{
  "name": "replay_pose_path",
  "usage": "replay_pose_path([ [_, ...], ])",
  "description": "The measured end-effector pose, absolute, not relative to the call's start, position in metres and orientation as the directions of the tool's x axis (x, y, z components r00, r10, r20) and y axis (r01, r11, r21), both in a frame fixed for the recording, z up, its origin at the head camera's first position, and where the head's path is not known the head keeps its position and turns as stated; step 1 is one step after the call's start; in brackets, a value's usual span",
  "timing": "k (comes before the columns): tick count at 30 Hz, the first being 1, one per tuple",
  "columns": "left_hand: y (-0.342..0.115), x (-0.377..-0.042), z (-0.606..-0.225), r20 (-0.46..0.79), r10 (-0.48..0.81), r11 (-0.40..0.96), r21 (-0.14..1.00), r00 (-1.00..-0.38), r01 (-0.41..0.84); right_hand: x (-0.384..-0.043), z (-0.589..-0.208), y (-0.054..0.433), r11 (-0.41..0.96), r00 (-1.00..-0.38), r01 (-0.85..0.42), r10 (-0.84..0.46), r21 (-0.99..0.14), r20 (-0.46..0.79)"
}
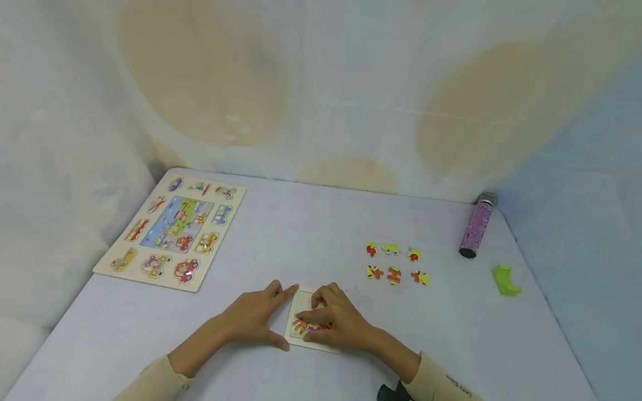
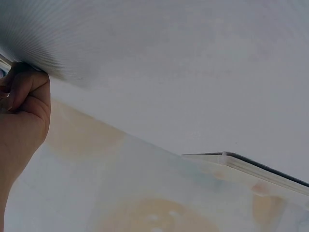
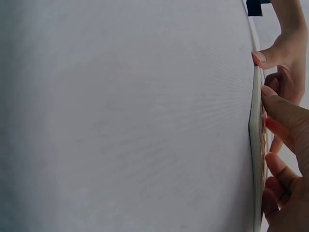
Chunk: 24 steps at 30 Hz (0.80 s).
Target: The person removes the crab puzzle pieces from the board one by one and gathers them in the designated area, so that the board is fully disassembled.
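Note:
A small framed puzzle board (image 1: 313,344) lies flat near the front of the table, with red and yellow picture pieces in its lower part. My left hand (image 1: 251,317) rests along its left edge, index finger at the far corner and thumb at the near one. Over the board is my right hand (image 1: 338,320). Its thumb and index finger touch the picture with their tips apart, and its other fingers are bent. In the right wrist view, the board (image 3: 256,130) appears edge-on under that hand. Whether a loose piece sits beneath those fingertips is hidden.
Several loose puzzle pieces (image 1: 393,274) lie in two rows to the right. A large vehicle puzzle board (image 1: 203,273) occupies the left back. Toward the right stand a purple glitter tube (image 1: 476,228) and a green curved piece (image 1: 504,279). Cloth walls (image 1: 351,111) enclose the table.

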<state>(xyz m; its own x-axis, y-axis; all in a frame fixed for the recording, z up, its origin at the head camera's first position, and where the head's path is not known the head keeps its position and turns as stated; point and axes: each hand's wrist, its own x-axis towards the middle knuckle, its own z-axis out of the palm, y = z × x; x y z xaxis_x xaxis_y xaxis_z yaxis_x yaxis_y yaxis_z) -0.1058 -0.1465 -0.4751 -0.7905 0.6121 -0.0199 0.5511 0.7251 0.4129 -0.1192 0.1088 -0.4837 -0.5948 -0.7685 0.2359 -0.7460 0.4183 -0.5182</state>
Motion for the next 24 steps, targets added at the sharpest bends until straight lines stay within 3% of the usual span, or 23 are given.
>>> replay_pose_path([
  [8,-0.1457,-0.1063,-0.4742,-0.036,0.604,0.734,0.414,-0.796,0.538,-0.122,-0.4824,0.1108,0.407,-0.575,-0.759,-0.785,-0.508,0.23],
  [14,-0.1455,-0.1061,-0.4741,-0.031,0.608,0.729,0.417,-0.793,0.543,-0.1231,-0.4809,0.1096,0.425,-0.607,-0.721,-0.768,-0.547,0.204],
  [24,-0.1449,-0.1053,-0.4744,-0.049,0.595,0.743,0.412,-0.802,0.527,-0.1219,-0.489,0.1075,0.35,-0.54,-0.825,-0.72,-0.445,0.436],
])
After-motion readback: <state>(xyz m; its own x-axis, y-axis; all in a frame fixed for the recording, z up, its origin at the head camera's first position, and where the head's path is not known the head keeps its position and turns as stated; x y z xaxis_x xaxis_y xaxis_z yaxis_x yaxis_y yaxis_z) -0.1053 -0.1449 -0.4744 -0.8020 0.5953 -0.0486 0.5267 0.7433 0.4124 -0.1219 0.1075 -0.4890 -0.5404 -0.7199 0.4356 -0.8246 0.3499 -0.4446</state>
